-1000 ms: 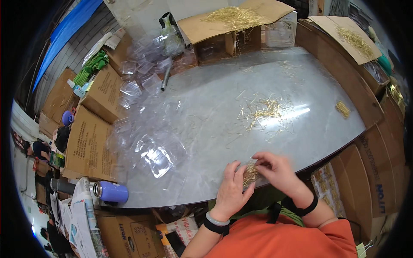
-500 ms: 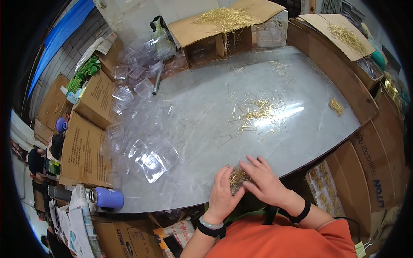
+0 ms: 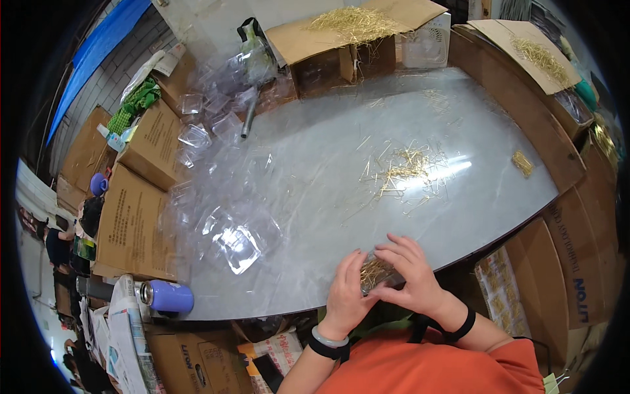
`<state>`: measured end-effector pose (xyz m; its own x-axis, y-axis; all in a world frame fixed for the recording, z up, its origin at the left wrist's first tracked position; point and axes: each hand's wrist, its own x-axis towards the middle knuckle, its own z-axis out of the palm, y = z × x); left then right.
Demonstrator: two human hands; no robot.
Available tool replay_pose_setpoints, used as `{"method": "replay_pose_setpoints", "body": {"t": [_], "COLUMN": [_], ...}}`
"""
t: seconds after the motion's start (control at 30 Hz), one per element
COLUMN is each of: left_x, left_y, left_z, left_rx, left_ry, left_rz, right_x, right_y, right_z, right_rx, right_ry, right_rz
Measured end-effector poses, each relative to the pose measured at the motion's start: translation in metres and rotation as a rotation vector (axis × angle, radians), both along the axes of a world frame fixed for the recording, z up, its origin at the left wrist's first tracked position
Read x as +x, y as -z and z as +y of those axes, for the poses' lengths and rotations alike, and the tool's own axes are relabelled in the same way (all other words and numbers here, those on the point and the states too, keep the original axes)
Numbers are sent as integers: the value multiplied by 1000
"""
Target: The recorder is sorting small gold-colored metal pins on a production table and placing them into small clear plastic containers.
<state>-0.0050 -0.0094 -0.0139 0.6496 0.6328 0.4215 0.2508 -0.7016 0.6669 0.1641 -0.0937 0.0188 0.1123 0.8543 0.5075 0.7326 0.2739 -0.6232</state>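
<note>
At the table's near edge, a small clear plastic box [image 3: 374, 273] filled with thin gold wire hooks sits between my two hands. My left hand [image 3: 345, 290] is wrapped along its left side. My right hand [image 3: 413, 281] curves over the right side, with its thumb at the near edge. The fingers partly cover the box, so a lid cannot be made out. Farther up the table lies a loose heap of gold wire hooks [image 3: 408, 172], some scattered around it. A small tidy bundle of gold hooks [image 3: 522, 163] rests near the right edge.
Many clear plastic boxes [image 3: 236, 246] cover the table's left side. A grey tube [image 3: 249, 118] lies among them. Cardboard boxes [image 3: 134, 226] stand along the left, with a purple bottle [image 3: 169, 297] nearby. More gold hooks are piled on a cardboard shelf [image 3: 289, 47] at the back.
My right hand has come in closer around the box, its fingers now against the side. The box is tilted more. The whole view has shifted slightly.
</note>
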Motion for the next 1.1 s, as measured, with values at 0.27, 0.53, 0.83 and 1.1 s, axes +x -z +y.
{"method": "replay_pose_setpoints", "body": {"t": [0.27, 0.53, 0.83, 1.1], "left_x": [1, -1, -4, -4], "left_y": [-8, -11, -6, 3], "left_z": [-1, 2, 2, 4], "left_rx": [-22, -8, -133, -126], "left_ry": [-26, 12, 42, 53], "left_rz": [-41, -35, -87, -102], "right_x": [26, 29, 10, -15], "right_y": [6, 1, -6, -17], "right_z": [23, 17, 16, 20], "right_rx": [16, 56, 60, -11], "right_ry": [78, 30, 39, 98], "right_rz": [-138, -212, -199, -237]}}
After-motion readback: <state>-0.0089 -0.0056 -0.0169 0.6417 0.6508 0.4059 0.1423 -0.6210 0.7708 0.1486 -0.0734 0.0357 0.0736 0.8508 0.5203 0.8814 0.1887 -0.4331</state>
